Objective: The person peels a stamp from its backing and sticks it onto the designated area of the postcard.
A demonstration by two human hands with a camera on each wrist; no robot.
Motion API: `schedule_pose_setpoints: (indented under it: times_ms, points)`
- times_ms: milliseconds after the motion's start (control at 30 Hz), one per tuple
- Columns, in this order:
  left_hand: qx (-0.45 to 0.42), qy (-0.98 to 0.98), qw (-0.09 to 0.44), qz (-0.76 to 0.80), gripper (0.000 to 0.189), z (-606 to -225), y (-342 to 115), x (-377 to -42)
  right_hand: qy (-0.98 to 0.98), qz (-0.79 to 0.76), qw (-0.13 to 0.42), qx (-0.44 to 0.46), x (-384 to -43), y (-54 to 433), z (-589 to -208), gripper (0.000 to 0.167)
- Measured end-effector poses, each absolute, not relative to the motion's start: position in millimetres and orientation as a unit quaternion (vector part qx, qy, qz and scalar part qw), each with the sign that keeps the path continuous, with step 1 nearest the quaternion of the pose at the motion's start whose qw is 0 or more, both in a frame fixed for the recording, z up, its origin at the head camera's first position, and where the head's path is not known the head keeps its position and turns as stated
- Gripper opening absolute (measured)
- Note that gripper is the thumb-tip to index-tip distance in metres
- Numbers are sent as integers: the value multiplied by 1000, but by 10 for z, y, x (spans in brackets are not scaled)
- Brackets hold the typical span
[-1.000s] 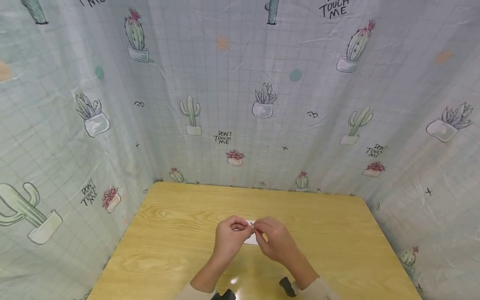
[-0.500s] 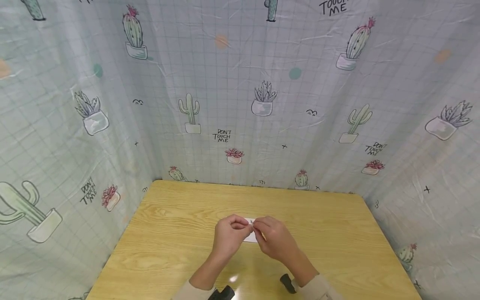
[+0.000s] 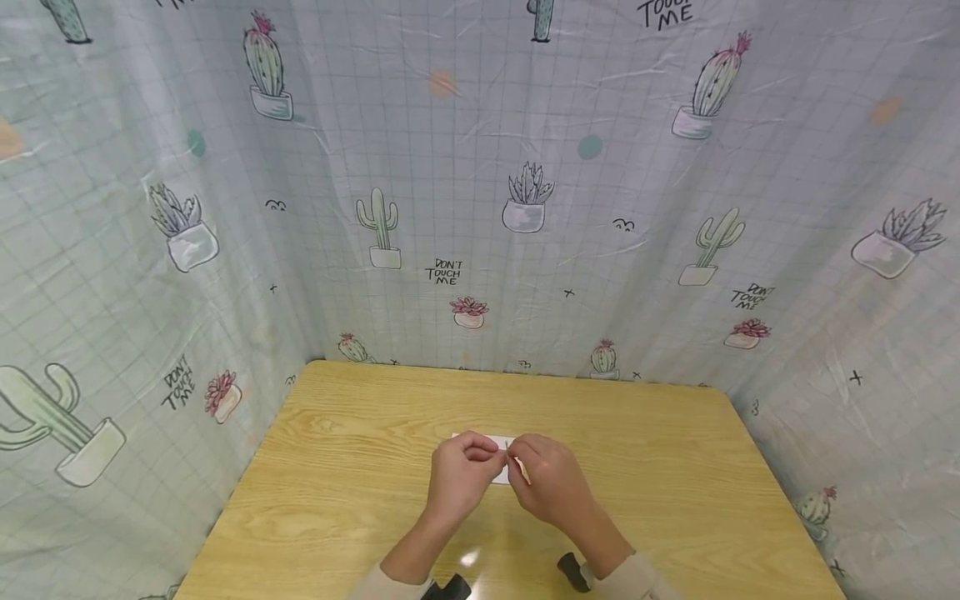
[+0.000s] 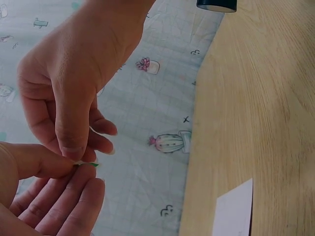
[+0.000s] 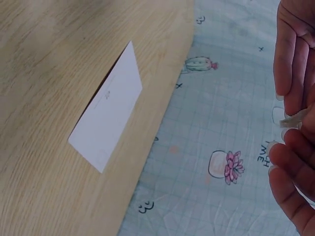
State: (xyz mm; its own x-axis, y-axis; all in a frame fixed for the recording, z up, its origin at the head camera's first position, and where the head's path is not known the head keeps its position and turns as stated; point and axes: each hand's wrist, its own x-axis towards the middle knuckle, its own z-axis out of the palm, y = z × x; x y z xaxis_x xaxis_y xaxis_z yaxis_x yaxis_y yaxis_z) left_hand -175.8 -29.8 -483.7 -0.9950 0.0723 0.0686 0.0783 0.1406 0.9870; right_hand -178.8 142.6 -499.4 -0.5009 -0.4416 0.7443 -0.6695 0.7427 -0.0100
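Holding a small strip (image 5: 292, 119) between our left hand (image 3: 459, 471) and right hand (image 3: 553, 479) | grip: both pinch it, as far as we can tell, fingers hiding most | strip is raised above the table (image 3: 360, 483), where a white card (image 5: 109, 118) lies

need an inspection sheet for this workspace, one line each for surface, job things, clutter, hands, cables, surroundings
Surface: wood-grain table, with a white card lying on it; the card bears faint marks too small to read.
Job things: a small strip, pale in the right wrist view, with a green bit showing in the left wrist view; too small to identify.
Clutter: nothing seen.
Hands: left hand and right hand meet fingertip to fingertip, pinching the strip between them.
Cables: nothing seen.
Surroundings: curtain printed with cacti and "don't touch me", behind and at both sides.
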Motion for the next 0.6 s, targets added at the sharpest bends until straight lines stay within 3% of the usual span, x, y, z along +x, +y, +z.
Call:
schedule_pose_setpoints:
  times_ms: [600]
  points:
    - [-50, -748, 12, -662, 14, -4825, -287, -1755, -867, 178, 312, 345, -1793, 1430, -4992, 20]
